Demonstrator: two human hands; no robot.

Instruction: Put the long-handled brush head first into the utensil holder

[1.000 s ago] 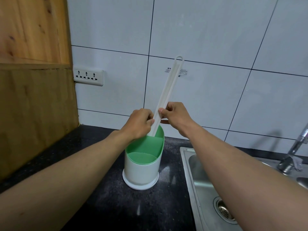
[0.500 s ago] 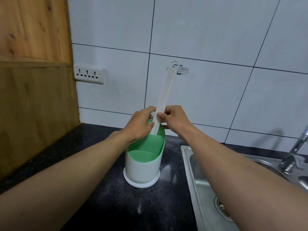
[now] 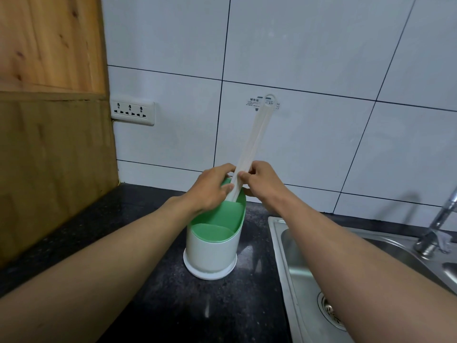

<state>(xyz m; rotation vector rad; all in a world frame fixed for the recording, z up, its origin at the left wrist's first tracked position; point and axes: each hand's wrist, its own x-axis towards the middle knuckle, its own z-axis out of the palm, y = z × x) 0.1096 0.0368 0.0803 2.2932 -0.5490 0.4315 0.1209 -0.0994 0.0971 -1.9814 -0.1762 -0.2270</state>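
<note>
A white utensil holder (image 3: pixel 211 253) with a green inner lining stands on the dark countertop. The long white brush handle (image 3: pixel 257 137) rises from its rear compartment, leaning to the right, with its loop end up by the wall. The brush head is hidden inside the holder. My left hand (image 3: pixel 212 188) pinches the handle from the left just above the rim. My right hand (image 3: pixel 259 178) pinches it from the right at the same height.
A steel sink (image 3: pixel 329 273) with a drain lies right of the holder, and a faucet (image 3: pixel 437 226) stands at the far right. A wooden panel (image 3: pixel 49 120) bounds the left side. A white socket strip (image 3: pixel 132 112) sits on the tiled wall.
The handle has slid down deeper into the holder, its loop end lower against the wall. Both hands have dropped with it toward the rim.
</note>
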